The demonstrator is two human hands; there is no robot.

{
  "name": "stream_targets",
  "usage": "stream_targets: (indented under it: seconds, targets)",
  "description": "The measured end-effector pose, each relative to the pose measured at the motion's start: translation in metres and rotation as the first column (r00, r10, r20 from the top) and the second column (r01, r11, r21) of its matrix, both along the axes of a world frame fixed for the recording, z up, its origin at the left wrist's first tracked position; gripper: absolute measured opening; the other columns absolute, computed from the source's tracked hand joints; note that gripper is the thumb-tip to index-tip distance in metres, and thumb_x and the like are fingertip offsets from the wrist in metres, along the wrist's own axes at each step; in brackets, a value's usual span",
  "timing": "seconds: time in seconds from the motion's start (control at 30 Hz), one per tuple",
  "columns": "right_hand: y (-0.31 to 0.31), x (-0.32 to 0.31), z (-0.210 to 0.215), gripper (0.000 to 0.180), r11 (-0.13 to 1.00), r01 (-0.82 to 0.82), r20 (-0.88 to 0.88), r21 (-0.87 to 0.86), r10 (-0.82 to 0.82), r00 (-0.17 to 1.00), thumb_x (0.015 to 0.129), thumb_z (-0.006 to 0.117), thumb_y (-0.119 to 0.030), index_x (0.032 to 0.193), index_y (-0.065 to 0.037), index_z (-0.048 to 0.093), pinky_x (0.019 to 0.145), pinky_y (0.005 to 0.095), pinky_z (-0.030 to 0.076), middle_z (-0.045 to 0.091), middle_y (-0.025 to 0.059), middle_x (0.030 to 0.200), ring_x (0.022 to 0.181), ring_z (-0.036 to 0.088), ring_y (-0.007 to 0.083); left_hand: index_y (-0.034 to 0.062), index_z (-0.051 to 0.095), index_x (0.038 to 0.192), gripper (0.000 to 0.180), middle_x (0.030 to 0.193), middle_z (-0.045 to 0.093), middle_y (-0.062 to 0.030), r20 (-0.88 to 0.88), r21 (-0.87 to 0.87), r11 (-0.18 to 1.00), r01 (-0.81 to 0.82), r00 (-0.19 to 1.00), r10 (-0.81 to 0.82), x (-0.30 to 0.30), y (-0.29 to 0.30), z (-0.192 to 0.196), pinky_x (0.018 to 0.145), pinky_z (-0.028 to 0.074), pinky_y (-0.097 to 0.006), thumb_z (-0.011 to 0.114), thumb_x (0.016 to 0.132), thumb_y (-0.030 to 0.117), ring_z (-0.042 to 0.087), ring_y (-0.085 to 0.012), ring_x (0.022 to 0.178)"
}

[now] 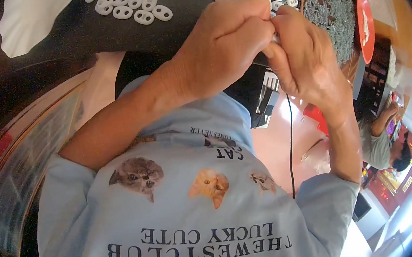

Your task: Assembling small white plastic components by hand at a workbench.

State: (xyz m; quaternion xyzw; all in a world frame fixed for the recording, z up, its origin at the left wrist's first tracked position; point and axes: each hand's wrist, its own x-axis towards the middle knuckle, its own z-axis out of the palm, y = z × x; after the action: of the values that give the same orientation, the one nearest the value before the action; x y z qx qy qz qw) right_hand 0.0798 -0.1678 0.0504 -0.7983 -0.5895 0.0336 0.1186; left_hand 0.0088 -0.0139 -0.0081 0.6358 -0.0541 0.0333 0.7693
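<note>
White piece [276, 38], seemingly pinched between hands [229, 42] [310, 58]

I've got white wavy-edged sheet [33, 21] up at ten o'clock, framed glass panel [37, 160] at nine, black cable [291, 144] running between three and four; grey-topped person [376, 149] just past three, farther out.

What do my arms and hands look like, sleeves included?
Your left hand and right hand are bare; no glove, watch or bracelet shows. The left sleeve and right sleeve are light blue, short and loose, ending near the elbows.
</note>
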Motion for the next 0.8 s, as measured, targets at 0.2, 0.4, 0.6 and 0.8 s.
stream_targets:
  seconds: [0.2,0.4,0.6,0.8]
  targets:
    - [-0.003,0.001,-0.004,0.023,0.999,-0.024,0.022,0.038,0.024,0.999,0.082,0.063,-0.008,0.097,0.006,0.052,0.065,0.0417,0.047,0.054,0.0201,0.094,0.076,0.056,0.0377,-0.0002,0.041,0.065,0.019,0.056,0.038,-0.0061,-0.061,-0.139,0.99,-0.016,0.998,0.007,0.0,-0.004,0.003,0.048,0.032,-0.03,0.047,0.081,0.008,0.038,-0.0114,0.052]
    - [-0.004,0.0,-0.003,0.028,0.997,0.017,-0.014,0.072,-0.016,1.0,0.081,0.065,-0.015,0.096,0.004,0.052,0.061,0.0417,0.046,0.053,0.0191,0.091,0.072,0.055,0.0367,0.0015,0.046,0.067,0.019,0.058,0.042,-0.0017,-0.092,-0.129,0.992,-0.016,0.996,0.004,-0.003,-0.002,0.0,0.049,0.032,-0.027,0.047,0.084,0.01,0.039,-0.0069,0.055]
    - [-0.01,-0.002,0.01,0.03,0.964,0.242,-0.534,0.108,-0.149,0.832,0.093,0.05,-0.029,0.092,0.001,0.052,0.06,0.0371,0.045,0.054,0.0135,0.079,0.07,0.056,0.0301,0.0053,0.054,0.081,0.019,0.069,0.049,0.0035,-0.126,-0.15,0.989,0.02,0.991,-0.04,-0.007,0.004,0.009,0.055,0.033,-0.019,0.048,0.09,0.021,0.042,-0.0029,0.063]
    - [-0.01,-0.008,0.013,0.025,0.897,0.433,-0.684,0.086,-0.263,0.681,0.095,0.045,-0.021,0.09,0.002,0.053,0.06,0.0314,0.04,0.05,0.011,0.072,0.065,0.047,0.0206,0.0042,0.054,0.081,0.022,0.07,0.051,0.002,-0.092,-0.084,0.995,0.057,0.994,-0.064,-0.006,0.004,0.006,0.059,0.036,-0.019,0.048,0.091,0.022,0.045,-0.0048,0.066]
